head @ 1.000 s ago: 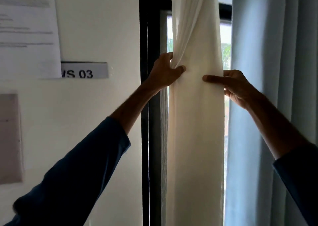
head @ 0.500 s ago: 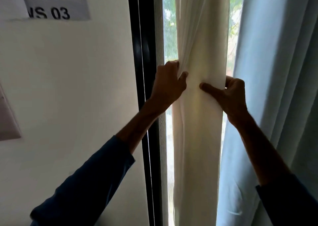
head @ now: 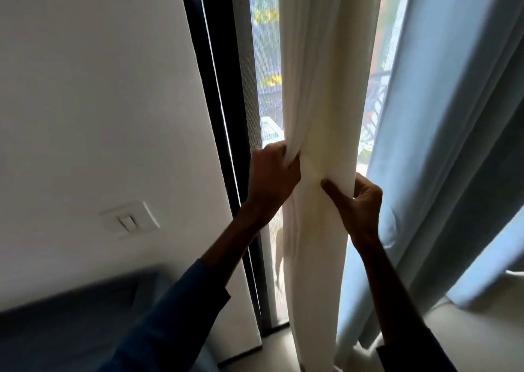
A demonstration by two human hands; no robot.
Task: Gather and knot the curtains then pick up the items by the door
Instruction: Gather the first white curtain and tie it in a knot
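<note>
A cream sheer curtain (head: pixel 323 74) hangs bunched into a narrow column in front of the glass door. My left hand (head: pixel 270 179) grips its left edge, fingers curled into the folds. Slightly lower, my right hand (head: pixel 358 201) pinches the right side, thumb pressed across the front. The two hands sit close together with the fabric gathered between them. A pale blue heavy curtain (head: pixel 453 145) hangs to the right, untouched. No items by the door show in this view.
A black door frame (head: pixel 215 116) runs beside a white wall (head: pixel 99 102) with a light switch (head: pixel 129 221). A dark blue piece of furniture (head: pixel 65 323) fills the lower left. Pale floor (head: pixel 467 340) shows at lower right.
Both hands have slid down the cream curtain while staying closed on it and have drawn nearer each other. The view has tilted downward, so the wall sign left the frame and the switch appeared.
</note>
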